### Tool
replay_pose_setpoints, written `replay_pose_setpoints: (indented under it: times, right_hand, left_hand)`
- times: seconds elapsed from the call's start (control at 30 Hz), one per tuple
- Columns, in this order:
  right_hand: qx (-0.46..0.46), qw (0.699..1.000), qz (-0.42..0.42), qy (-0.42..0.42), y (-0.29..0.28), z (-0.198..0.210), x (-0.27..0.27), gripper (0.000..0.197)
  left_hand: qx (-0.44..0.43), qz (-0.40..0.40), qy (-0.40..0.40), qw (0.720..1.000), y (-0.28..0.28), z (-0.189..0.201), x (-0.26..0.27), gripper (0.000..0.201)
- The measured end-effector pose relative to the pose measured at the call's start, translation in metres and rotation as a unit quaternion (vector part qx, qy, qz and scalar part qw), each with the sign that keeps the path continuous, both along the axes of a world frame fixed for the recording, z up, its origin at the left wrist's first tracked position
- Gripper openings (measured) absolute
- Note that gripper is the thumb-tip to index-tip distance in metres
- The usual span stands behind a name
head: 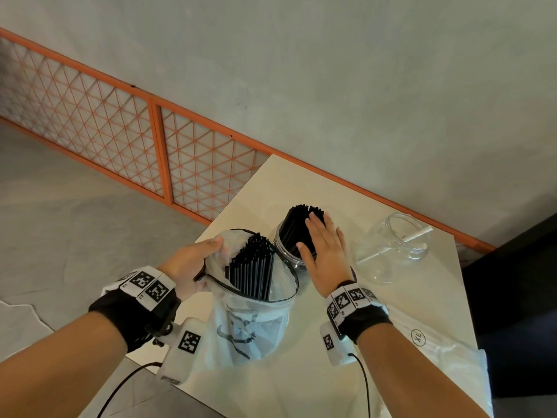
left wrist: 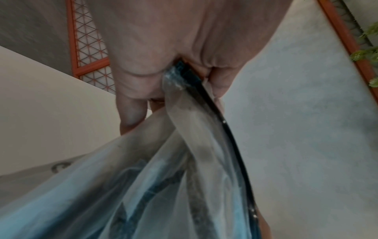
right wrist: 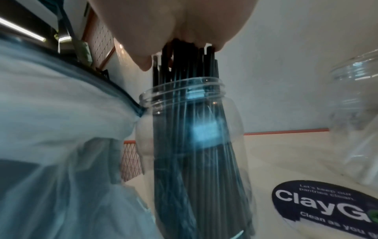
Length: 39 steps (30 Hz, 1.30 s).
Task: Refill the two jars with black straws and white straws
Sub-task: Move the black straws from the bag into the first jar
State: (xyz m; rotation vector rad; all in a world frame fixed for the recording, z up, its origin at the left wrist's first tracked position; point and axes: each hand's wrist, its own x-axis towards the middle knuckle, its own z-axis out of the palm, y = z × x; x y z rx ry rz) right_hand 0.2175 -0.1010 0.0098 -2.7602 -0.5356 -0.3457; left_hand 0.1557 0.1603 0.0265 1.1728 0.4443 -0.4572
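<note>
We note the left hand (head: 184,263) pinching the rim of a clear bag (head: 250,315) holding black straws (head: 251,267). The right hand (head: 324,251), fingers straight, presses flat on the straws in the near jar (head: 289,254). The second jar (head: 394,245) stands apart on the surface (head: 301,372), containing one white straw (head: 401,241).

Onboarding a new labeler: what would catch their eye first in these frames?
First, the right hand laid flat on the black straws standing in the clear jar at mid-table. Beside it, the left hand grips the rim of a clear plastic bag holding more black straws. To the right, a second jar holds just one white straw.
</note>
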Motion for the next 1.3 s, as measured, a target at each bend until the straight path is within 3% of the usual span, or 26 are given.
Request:
replay_pose_setpoints:
  times: [0.1, 0.27, 0.43, 0.57, 0.67, 0.8, 0.93, 1.07, 1.2, 1.3]
  right_hand:
    - [-0.018, 1.0, -0.015, -0.02, -0.004, -0.006, 0.004, 0.068]
    - [-0.029, 0.998, -0.057, 0.018, -0.009, 0.001, 0.021, 0.092]
    - [-0.064, 0.997, -0.031, 0.034, 0.003, 0.02, 0.049, 0.092]
    - [-0.083, 0.993, 0.024, 0.086, 0.012, 0.027, 0.066, 0.088]
    - [-0.076, 0.989, 0.041, 0.118, 0.021, 0.028, 0.071, 0.073]
    - [-0.058, 0.995, 0.024, 0.081, 0.029, 0.025, 0.073, 0.058]
    - [-0.061, 0.996, 0.025, 0.06, 0.029, 0.024, 0.077, 0.06]
    - [-0.098, 0.99, 0.073, 0.066, 0.03, 0.027, 0.086, 0.055]
    - [-0.059, 0.988, 0.093, 0.106, 0.029, 0.025, 0.088, 0.041]
    - [0.028, 0.996, 0.079, 0.024, 0.029, 0.02, 0.082, 0.041]
  left_hand:
    - [-0.004, -0.004, -0.005, 1.0, 0.001, -0.002, 0.001, 0.027]
    - [0.002, 0.0, -0.009, 1.0, 0.002, -0.005, 0.002, 0.03]
    - [0.014, -0.006, -0.008, 1.0, 0.002, -0.001, 0.001, 0.027]
    - [0.033, 0.004, 0.004, 0.999, 0.002, 0.0, 0.002, 0.026]
    - [0.041, 0.003, 0.004, 0.999, 0.002, 0.001, 0.002, 0.026]
    - [0.044, 0.009, 0.007, 0.999, 0.001, 0.0, 0.004, 0.024]
    - [0.05, 0.022, 0.009, 0.998, -0.001, 0.0, 0.007, 0.032]
    - [0.058, 0.02, 0.006, 0.998, -0.002, 0.002, 0.008, 0.037]
    - [0.064, 0.017, 0.011, 0.998, -0.002, 0.005, 0.008, 0.031]
    - [0.064, 0.009, 0.009, 0.998, -0.001, 0.005, 0.009, 0.032]
